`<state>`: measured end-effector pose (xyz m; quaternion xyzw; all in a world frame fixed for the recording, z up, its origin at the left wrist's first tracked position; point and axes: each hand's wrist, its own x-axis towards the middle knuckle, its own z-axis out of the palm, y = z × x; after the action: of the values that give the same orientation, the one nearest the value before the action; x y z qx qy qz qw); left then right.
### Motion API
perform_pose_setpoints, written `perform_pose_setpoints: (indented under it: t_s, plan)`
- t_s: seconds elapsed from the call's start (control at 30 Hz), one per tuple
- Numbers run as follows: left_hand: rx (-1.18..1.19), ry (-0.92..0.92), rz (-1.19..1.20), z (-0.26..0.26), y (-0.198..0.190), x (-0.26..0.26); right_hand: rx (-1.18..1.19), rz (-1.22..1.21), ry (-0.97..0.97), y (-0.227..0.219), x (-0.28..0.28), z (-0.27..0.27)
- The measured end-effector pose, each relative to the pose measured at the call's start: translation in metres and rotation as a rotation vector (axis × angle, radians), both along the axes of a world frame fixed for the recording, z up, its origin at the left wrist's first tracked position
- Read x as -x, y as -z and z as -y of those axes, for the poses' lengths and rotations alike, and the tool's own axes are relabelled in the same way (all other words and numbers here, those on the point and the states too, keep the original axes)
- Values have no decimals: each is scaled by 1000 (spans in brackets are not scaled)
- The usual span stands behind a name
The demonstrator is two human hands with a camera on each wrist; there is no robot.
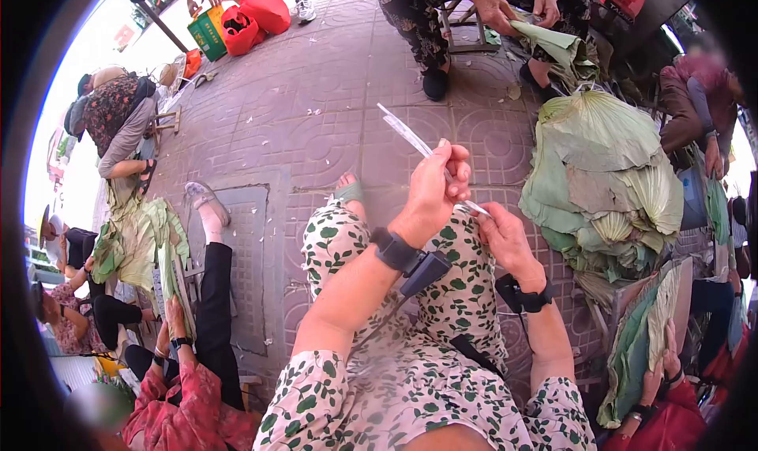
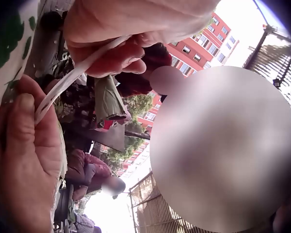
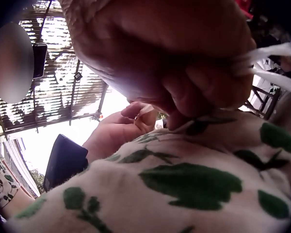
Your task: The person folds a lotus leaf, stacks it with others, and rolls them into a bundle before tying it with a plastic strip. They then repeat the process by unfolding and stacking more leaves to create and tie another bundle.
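A white plastic string (image 1: 409, 134) runs through both hands over the person's leaf-print trousers (image 1: 464, 309). The left hand (image 1: 433, 186) grips it with curled fingers, and loose ends jut forward past the knuckles. Lower and to the right, the right hand (image 1: 508, 242) pinches the string's other part between thumb and fingers. In the left wrist view, a short length of string (image 2: 77, 73) stretches between the left hand (image 2: 131, 29) above and the right hand (image 2: 31, 141) below. The right wrist view shows white strands (image 3: 274, 53) beside a large, close hand.
Right of the knees stands a tall pile of lotus leaves (image 1: 600, 167). Other people sit around with leaves: a seated person in dark patterned trousers (image 1: 410, 24) ahead, a red-sleeved person (image 1: 181, 396) at left. Red bags (image 1: 264, 9) and a green box (image 1: 208, 34) stand on the paving.
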<state>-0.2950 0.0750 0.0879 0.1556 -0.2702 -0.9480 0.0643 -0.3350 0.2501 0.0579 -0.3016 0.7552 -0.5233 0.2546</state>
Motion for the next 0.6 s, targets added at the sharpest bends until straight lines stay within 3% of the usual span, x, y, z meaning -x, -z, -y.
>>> perform_pose_setpoints:
  t_s: [0.27, 0.33, 0.53, 0.6]
  plan:
    - [296, 31, 60, -12, -12, 0, 61, 142, 32, -5, 12, -24]
    - [367, 80, 20, -19, -13, -2, 216, -35, 57, -13, 19, -26]
    - [667, 283, -103, -39, -9, -2, 299, -124, 157, -68, 32, -13]
    - [686, 362, -138, -45, -3, 1, 247, 183, -3, -78, 31, -7]
